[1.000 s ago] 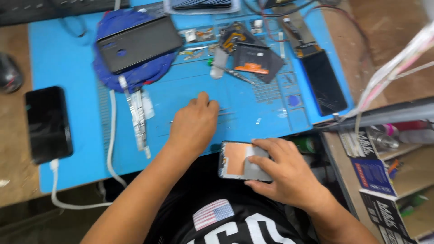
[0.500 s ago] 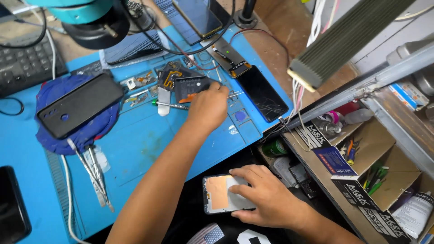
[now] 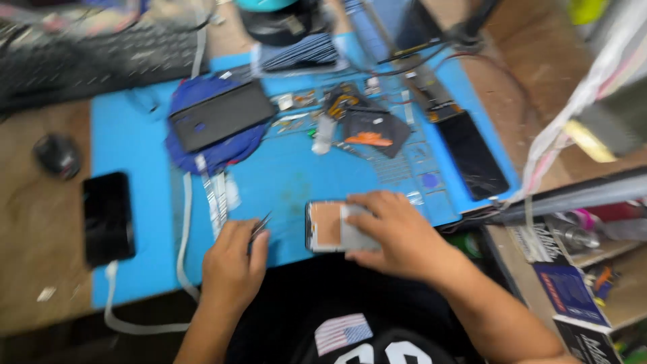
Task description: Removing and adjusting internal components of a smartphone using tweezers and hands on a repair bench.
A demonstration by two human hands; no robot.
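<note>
**Both hands at the near edge of the blue mat**

My right hand (image 3: pixel 397 232) lies over an opened phone (image 3: pixel 331 226), which sits at the near edge of the blue mat (image 3: pixel 290 178), a little right of its middle. My fingers (image 3: pixel 377 202) are spread across the phone's right half and curl round its far and near sides, so I have it gripped flat; its left half shows a tan inner panel.

My left hand (image 3: pixel 232 259) is left of the phone, also at the mat's near edge and apart from it. Its fingers are drawn together around a thin dark tool, tweezers (image 3: pixel 259 226) by the look of it, with the tip pointing up and to the right toward the phone. The picture is blurred, so I cannot tell whether the tip touches the mat.

On the far left part of the mat a dark phone (image 3: pixel 222 114) rests face down on a blue cloth (image 3: pixel 216 145). Strips of white ribbon (image 3: pixel 219 192) lie on the mat just this side of the cloth. Near the mat's far middle are small parts and a dark pouch with an orange patch (image 3: pixel 374 131). Along the mat's right edge lies a long black phone (image 3: pixel 472 155). At the mat's left edge another black phone (image 3: pixel 108 216) lies with a white cable (image 3: pixel 182 256) nearby. Beyond it, on the wooden desk (image 3: pixel 40 236), sits a dark mouse (image 3: pixel 57 155).
</note>
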